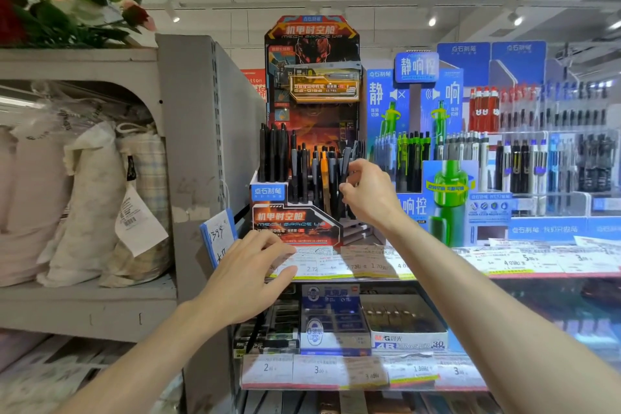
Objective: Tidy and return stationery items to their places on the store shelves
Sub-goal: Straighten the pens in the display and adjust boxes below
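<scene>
An orange and black cardboard pen display (295,222) stands on the upper shelf, with several black, grey and orange pens (304,165) upright in its slots. My right hand (369,195) reaches into the display's right side and pinches a dark pen (346,163) between thumb and fingers. My left hand (248,276) hovers lower left with its fingers spread and relaxed, the fingertips at the price label strip (336,265) below the display. It holds nothing.
A blue pen display (416,131) and racks of pens (537,144) fill the shelf to the right. Eraser boxes (406,339) sit on the shelf below. A grey shelf unit (201,144) with bagged pillows (90,205) stands left; a blue price card (220,235) hangs there.
</scene>
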